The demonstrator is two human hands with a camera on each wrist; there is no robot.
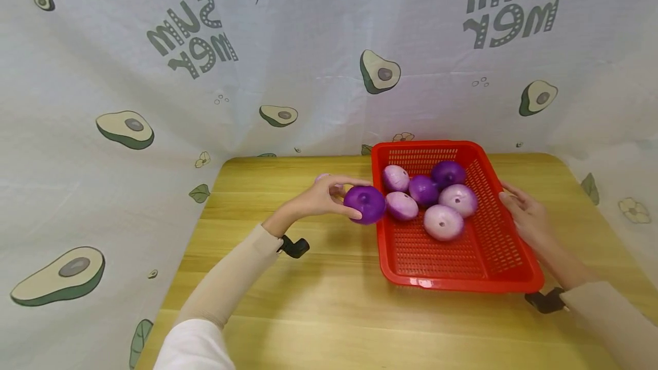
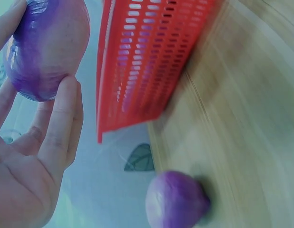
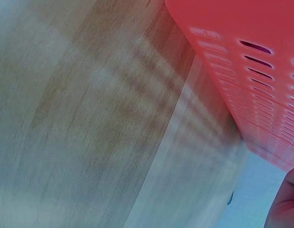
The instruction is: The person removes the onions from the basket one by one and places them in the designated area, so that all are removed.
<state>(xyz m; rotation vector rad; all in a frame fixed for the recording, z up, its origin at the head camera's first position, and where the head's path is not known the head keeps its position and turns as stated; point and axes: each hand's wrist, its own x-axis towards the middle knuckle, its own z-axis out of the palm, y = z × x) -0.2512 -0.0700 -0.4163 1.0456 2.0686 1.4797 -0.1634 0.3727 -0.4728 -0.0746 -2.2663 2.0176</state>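
My left hand (image 1: 321,197) pinches a purple onion (image 1: 365,205) between thumb and fingers, just outside the left rim of a red plastic basket (image 1: 437,285). In the left wrist view the held onion (image 2: 49,47) looks glossy, its side fading to pale pink. Several onions, some deep purple and some pale like this pale onion (image 1: 444,222), lie inside the basket. At the basket's right side, my right hand (image 1: 529,218) holds the rim; only a sliver of that hand (image 3: 286,202) enters the right wrist view. Another onion (image 2: 175,200) rests on the table behind the left hand.
The basket stands on a wooden table (image 1: 288,301), towards its back right. A pale cloth (image 1: 308,44) printed with avocados and lettering hangs behind the table and at its sides. Slots pierce the basket's red wall (image 3: 266,95).
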